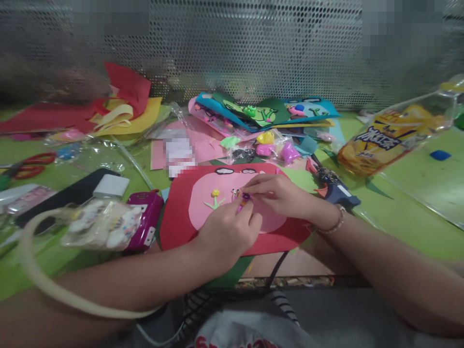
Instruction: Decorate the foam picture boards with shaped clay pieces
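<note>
A red paper card point(177, 217) lies before me with a pink paper oval point(201, 217) on it. A yellow clay flower point(215, 193) with a green stem and leaves is stuck on the oval's left side. Near the oval's middle is a small purple and orange clay figure point(246, 197) with white and black bits beside it. My left hand point(230, 234) is closed, its fingertips on the figure from the near side. From the right, my right hand point(277, 195) pinches at the figure's upper edge. The fingers partly hide it.
Bags of coloured clay point(268, 147) and decorated paper cards point(253, 116) lie behind. A drink bottle point(395, 135) rests on its side at right. At left are a purple box point(145, 222), a cream strap point(32, 261), a dark phone-like slab point(65, 198) and red-handled scissors point(32, 164).
</note>
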Demonstrator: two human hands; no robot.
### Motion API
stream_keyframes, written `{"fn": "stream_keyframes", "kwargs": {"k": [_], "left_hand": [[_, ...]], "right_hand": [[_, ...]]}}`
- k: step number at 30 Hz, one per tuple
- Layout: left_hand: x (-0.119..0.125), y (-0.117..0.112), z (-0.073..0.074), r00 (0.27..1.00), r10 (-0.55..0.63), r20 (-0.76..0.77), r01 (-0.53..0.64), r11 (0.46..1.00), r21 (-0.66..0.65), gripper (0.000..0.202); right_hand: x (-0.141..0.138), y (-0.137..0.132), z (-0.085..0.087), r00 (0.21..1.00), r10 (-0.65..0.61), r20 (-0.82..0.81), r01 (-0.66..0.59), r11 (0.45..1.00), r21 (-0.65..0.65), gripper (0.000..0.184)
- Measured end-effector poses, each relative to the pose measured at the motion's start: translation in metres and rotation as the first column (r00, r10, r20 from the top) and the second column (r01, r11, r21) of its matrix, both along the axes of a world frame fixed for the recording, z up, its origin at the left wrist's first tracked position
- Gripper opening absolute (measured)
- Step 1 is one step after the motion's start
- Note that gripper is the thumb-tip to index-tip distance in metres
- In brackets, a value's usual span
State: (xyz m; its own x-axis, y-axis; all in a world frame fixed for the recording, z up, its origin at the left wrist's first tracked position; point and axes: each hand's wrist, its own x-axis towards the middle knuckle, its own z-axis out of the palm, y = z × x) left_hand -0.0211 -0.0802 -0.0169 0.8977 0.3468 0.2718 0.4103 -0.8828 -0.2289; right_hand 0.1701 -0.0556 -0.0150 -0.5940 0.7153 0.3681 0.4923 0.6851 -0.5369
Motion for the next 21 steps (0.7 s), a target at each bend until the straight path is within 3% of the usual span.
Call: {"fn": "stream_keyframes", "kwargs": {"k": [8,12,14,17,19,21], "left_hand": [[0.001,-0.001,-0.001,0.998,-0.038,0.054,0.035,0.998,0.053,0.02],[0.003,0.0,-0.004,0.971,-0.179,0.157,0.187,0.982,-0.037,0.027],[0.003,0.002,-0.007,0.948,-0.227,0.223,0.273,0.94,-0.204,0.03],[0.004,0.005,-0.011,0.93,-0.233,0.285,0.345,0.822,-0.453,0.028],[0.004,0.006,-0.013,0.92,-0.24,0.309,0.375,0.765,-0.523,0.026],[0.004,0.007,-0.014,0.912,-0.251,0.323,0.395,0.748,-0.533,0.026]], "right_hand": [[-0.006,0.0,-0.01,0.979,-0.195,-0.061,0.191,0.979,-0.064,0.023],[-0.009,0.0,-0.013,0.968,-0.247,-0.048,0.243,0.967,-0.072,0.026],[-0.01,-0.001,-0.012,0.966,-0.257,-0.035,0.252,0.963,-0.099,0.028],[-0.01,-0.002,-0.009,0.968,-0.252,-0.018,0.248,0.962,-0.116,0.028],[-0.01,-0.002,-0.009,0.965,-0.261,-0.019,0.257,0.959,-0.118,0.028],[-0.01,-0.002,-0.008,0.962,-0.272,-0.009,0.269,0.956,-0.115,0.027]]}}
